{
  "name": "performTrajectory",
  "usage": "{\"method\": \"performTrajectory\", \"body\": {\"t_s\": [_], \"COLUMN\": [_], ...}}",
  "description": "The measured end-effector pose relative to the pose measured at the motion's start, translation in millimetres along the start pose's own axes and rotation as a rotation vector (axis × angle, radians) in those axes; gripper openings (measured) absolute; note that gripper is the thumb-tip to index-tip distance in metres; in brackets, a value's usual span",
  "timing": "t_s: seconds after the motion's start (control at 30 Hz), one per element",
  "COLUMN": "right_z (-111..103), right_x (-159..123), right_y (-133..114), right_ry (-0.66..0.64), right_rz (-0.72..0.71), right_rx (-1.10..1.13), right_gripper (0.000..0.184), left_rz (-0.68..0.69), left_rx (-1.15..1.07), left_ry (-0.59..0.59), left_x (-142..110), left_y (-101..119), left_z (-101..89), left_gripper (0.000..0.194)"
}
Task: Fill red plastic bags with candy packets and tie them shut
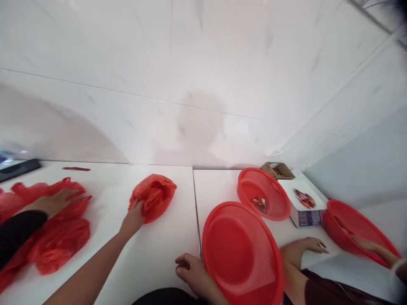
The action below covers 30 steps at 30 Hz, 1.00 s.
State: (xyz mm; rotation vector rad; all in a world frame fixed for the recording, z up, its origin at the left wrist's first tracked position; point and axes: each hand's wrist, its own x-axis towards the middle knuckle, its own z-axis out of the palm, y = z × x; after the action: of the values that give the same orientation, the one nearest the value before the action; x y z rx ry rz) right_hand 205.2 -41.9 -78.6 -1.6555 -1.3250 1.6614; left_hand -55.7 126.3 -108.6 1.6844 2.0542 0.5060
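Observation:
My left hand [135, 217] reaches forward and grips a crumpled red plastic bag [154, 195] that lies on the white table [149, 254]. My right hand [190, 271] rests near the table's front edge with its fingers curled against the left rim of a large red mesh basket [241, 254]. That basket tilts with its inside towards me. A second red basket [263, 192] stands behind it with a small dark red item inside.
At the left, another person's hand [54, 201] in a black sleeve presses on a heap of red bags [57, 241]. At the right, another person's hand [302, 248] lies flat, and a hand [365, 243] reaches into a third red basket [356, 231]. A white box [305, 207] stands by the wall.

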Motion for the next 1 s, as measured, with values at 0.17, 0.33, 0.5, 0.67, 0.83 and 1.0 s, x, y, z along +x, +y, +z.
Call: {"method": "performTrajectory", "body": {"t_s": [0.17, 0.33, 0.5, 0.67, 0.83, 1.0], "right_z": [-11.4, -32.4, -63.1, -71.1, -61.4, -67.5], "right_x": [-7.7, -16.2, -23.5, -28.5, -24.8, -18.2], "right_y": [-10.7, -20.6, -7.1, 9.5, 11.5, 4.7], "right_ry": [0.056, 0.225, 0.394, 0.389, 0.27, 0.277], "right_rz": [-0.041, -0.068, -0.109, -0.099, 0.0, 0.0], "right_rx": [0.106, 0.228, 0.071, -0.166, -0.288, -0.28], "right_gripper": [0.03, 0.024, 0.021, 0.067, 0.094, 0.091], "left_rz": [0.049, 0.019, 0.043, 0.027, -0.036, -0.026], "left_rx": [0.045, 0.127, 0.103, 0.181, 0.378, 0.457], "left_ry": [0.079, 0.183, 0.176, 0.139, -0.122, -0.302], "left_x": [4.2, -22.0, -54.1, -75.9, -89.5, -85.9], "left_y": [8.8, 19.8, 15.7, -10.5, -39.2, -48.0], "left_z": [2.4, 10.4, 11.9, 24.0, 46.8, 48.7], "left_gripper": [0.076, 0.085, 0.082, 0.082, 0.089, 0.092]}}
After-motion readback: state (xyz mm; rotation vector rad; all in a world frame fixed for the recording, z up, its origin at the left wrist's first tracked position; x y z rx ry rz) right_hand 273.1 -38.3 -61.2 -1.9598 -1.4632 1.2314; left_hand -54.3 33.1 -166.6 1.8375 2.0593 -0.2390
